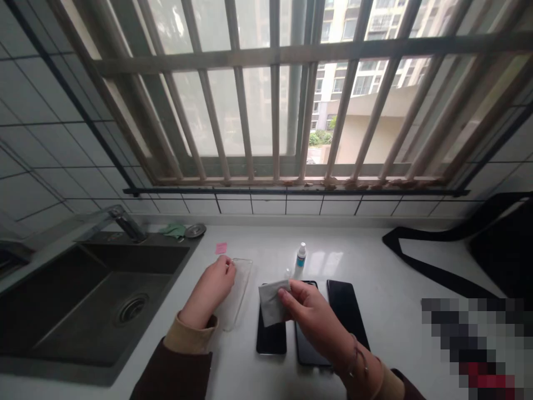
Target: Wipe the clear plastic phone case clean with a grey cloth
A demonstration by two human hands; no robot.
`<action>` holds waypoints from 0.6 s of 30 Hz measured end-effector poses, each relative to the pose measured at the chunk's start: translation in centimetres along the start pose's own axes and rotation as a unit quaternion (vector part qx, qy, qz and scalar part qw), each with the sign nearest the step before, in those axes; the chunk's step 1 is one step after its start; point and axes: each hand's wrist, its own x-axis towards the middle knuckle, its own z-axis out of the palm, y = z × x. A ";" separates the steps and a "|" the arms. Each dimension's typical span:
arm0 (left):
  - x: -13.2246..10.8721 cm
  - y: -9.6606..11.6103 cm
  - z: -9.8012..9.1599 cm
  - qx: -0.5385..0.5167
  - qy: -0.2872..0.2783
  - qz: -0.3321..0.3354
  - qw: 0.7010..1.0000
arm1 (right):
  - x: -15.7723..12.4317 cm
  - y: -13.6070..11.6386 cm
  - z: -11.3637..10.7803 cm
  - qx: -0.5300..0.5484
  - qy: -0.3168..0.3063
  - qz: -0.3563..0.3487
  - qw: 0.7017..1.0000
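Grey sink (95, 373) at one end, thin grey sheet (272, 304) in the right hand (310, 305)

On the left, the sink has a shiny tap (130, 224) at its back edge. A green cloth (172, 230) and a round metal lid (195, 230) lie near the tap. The left hand (212, 290) is over a clear case (240, 297) on the white counter (235, 366), just below a small pink paper (221, 248). Its fingers are curled in, and it is hard to tell if they hold the case. The right hand pinches the sheet between thumb and fingers, over the top of a black phone (271, 340). A small white bottle (301, 256) stands behind that hand. Partly under the hand is a dark slab (306, 354), with another phone (347, 305) to its right. A black strap (433, 236) lies farther right.
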 end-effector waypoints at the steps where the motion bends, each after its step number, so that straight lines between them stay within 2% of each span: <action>1: -0.2 0.5 0.5 -0.033 -0.025 0.001 0.999 | -0.1 0.1 0.0 0.028 -0.009 -0.001 1.000; 4: -1.2 1.9 2.1 -0.164 -0.084 0.000 0.983 | -0.1 0.3 0.1 0.100 -0.027 0.005 0.995; 6: -1.8 2.6 3.0 -0.391 -0.153 -0.064 0.905 | 0.1 0.5 0.2 0.127 -0.007 0.009 0.992; 8: -2.2 3.1 3.6 -0.525 -0.208 -0.123 0.816 | 0.4 0.4 0.1 0.156 0.054 0.007 0.986; 11: -2.6 3.6 4.1 -0.577 -0.233 -0.155 0.767 | 1.0 0.2 -0.6 0.211 0.178 -0.005 0.961; 13: -2.9 3.9 4.5 -0.632 -0.233 -0.182 0.716 | 1.2 0.0 -1.3 0.238 0.232 -0.013 0.943; 16: -3.6 4.0 5.2 -0.706 -0.222 -0.205 0.641 | 1.3 0.1 -1.9 0.241 0.238 -0.007 0.941; 18: -4.1 3.9 5.7 -0.724 -0.216 -0.201 0.624 | 1.3 0.4 -1.9 0.226 0.216 0.007 0.950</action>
